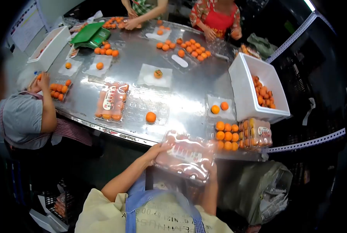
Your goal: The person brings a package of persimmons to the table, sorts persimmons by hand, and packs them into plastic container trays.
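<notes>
In front of me, at the table's near edge, I hold a clear plastic clamshell box with a white label; rows of round fruit show faintly through its glossy lid. My left hand grips its left end. My right hand is at the right end, blurred and partly hidden by the box. Just right of it, an open pack of orange fruit sits beside a closed, labelled fruit box. Left of centre stand another filled box and an open clear tray with a single orange fruit.
A white foam crate holding loose fruit stands on the metal table at right. A green scale is at far left. One co-worker works at left, two across the table. A bulging bag is low right.
</notes>
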`<state>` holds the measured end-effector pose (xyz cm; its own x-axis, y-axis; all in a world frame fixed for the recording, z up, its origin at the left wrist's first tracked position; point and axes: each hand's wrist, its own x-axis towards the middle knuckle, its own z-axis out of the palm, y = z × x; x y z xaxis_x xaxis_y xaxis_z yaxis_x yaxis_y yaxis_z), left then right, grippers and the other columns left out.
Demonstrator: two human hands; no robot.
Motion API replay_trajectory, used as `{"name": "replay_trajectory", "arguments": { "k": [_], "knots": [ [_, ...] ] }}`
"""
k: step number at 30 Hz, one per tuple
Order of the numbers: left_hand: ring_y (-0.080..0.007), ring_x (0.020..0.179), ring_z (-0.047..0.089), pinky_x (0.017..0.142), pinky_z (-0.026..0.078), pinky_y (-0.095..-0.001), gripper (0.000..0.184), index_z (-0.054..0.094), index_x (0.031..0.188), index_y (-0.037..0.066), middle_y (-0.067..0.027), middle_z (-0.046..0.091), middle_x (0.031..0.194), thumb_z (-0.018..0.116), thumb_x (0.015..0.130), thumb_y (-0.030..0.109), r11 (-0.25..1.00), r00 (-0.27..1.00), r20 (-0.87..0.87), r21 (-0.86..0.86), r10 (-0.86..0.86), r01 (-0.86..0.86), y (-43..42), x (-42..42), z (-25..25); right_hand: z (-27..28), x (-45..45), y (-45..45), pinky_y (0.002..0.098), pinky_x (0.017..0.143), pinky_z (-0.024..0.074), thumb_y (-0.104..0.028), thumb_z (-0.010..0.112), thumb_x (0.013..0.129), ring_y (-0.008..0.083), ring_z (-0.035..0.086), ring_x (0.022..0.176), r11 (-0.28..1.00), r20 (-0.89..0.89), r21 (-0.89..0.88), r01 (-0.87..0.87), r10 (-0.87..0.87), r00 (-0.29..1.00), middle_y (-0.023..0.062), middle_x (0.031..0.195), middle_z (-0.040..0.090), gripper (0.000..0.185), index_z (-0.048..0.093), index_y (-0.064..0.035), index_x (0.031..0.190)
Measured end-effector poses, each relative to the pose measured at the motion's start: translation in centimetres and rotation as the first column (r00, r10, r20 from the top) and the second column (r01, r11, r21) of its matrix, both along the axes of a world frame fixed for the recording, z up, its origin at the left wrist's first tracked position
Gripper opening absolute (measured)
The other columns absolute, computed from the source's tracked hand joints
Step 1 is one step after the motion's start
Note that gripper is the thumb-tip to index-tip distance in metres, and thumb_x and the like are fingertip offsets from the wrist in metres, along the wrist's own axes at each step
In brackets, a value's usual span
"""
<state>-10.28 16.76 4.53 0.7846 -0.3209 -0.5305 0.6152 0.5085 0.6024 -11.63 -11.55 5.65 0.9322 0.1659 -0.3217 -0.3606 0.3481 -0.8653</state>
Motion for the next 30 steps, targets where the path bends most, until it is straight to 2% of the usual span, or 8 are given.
{"name": "replay_trajectory", "arguments": {
  "k": [3,4,7,11,12,20,27,30],
  "knots": [
    [-0.0143,0.084,0.063,0.064,0.055,-0.0257,0.050,0.049,0.122,0.001,-0.0085,0.061,0.103,0.059,0.087,0.036,0.998,0.999,-0.039,-0.056,-0.038,0.036,-0.7,2.8,-1.3,0.8,2.8,0.5,0.0281,0.073,0.0504,-0.015,0.061,0.078,0.0172,0.061,0.084,0.995,-0.021,0.093,0.037,-0.035,0.999,0.0082,0.096,0.060,0.041,0.051,0.0021,0.114],
    [-0.0159,0.089,0.062,0.067,0.056,-0.0292,0.052,0.044,0.127,0.004,-0.0097,0.059,0.108,0.056,0.088,0.036,0.990,0.990,-0.026,0.015,-0.141,0.142,-0.4,3.7,-0.4,1.0,3.8,0.4,0.0289,0.076,0.0505,-0.014,0.060,0.078,0.0178,0.061,0.087,0.994,-0.021,0.104,0.043,-0.041,0.999,0.0088,0.100,0.059,0.043,0.049,0.0020,0.116],
    [-0.0239,0.102,0.057,0.071,0.057,-0.0413,0.059,0.033,0.134,0.007,-0.0127,0.051,0.118,0.056,0.088,0.036,0.988,0.988,-0.055,0.058,-0.142,0.145,-1.0,4.8,-2.4,-0.7,7.3,-0.6,0.0304,0.080,0.0494,-0.013,0.059,0.080,0.0177,0.059,0.093,0.992,-0.033,0.127,0.015,-0.010,0.999,0.0090,0.106,0.057,0.043,0.047,0.0018,0.119],
    [-0.0239,0.101,0.058,0.075,0.056,-0.0421,0.058,0.031,0.136,0.007,-0.0136,0.052,0.117,0.050,0.091,0.038,0.989,0.996,-0.089,0.145,0.003,0.010,-1.9,5.8,-1.8,-1.7,11.2,-1.2,0.0289,0.079,0.0492,-0.015,0.059,0.083,0.0166,0.059,0.092,0.994,-0.097,0.022,-0.105,0.107,0.990,0.0088,0.105,0.058,0.042,0.048,0.0019,0.119],
    [-0.0259,0.100,0.058,0.075,0.056,-0.0413,0.059,0.032,0.135,0.003,-0.0153,0.052,0.118,0.043,0.093,0.043,0.998,0.994,-0.088,-0.003,0.069,-0.070,-1.7,5.5,-4.1,-1.8,12.0,-1.3,0.0288,0.079,0.0493,-0.016,0.059,0.083,0.0167,0.059,0.092,0.993,-0.145,0.059,-0.102,0.109,0.983,0.0087,0.105,0.058,0.041,0.048,0.0022,0.118],
    [-0.0343,0.108,0.054,0.088,0.050,-0.0435,0.044,0.036,0.129,-0.001,-0.0258,0.046,0.125,0.032,0.094,0.024,0.749,0.831,-0.131,-0.374,0.541,-0.547,-4.9,4.7,-1.2,-0.4,17.3,-1.8,0.0340,0.084,0.0487,-0.024,0.061,0.083,0.0222,0.059,0.097,0.974,-0.398,0.224,-0.034,0.123,0.909,0.0110,0.107,0.060,0.041,0.052,-0.0002,0.115],
    [-0.0313,0.113,0.051,0.089,0.048,-0.0432,0.049,0.032,0.134,-0.002,-0.0198,0.047,0.126,0.041,0.091,0.021,0.806,0.810,0.125,-0.265,0.572,-0.529,-6.6,6.1,2.0,0.0,17.8,-1.4,0.0345,0.084,0.0487,-0.024,0.059,0.084,0.0232,0.058,0.098,0.936,-0.469,0.350,0.025,0.152,0.870,0.0113,0.109,0.059,0.042,0.050,-0.0017,0.118],
    [-0.0287,0.113,0.051,0.088,0.049,-0.0416,0.051,0.031,0.135,-0.001,-0.0176,0.047,0.127,0.046,0.089,0.016,0.843,0.825,0.172,-0.081,0.538,-0.532,-6.3,6.8,1.6,0.4,17.4,-0.7,0.0350,0.085,0.0483,-0.025,0.059,0.084,0.0235,0.058,0.100,0.933,-0.461,0.354,0.059,0.120,0.879,0.0112,0.111,0.058,0.044,0.048,-0.0024,0.121]
  ]
}}
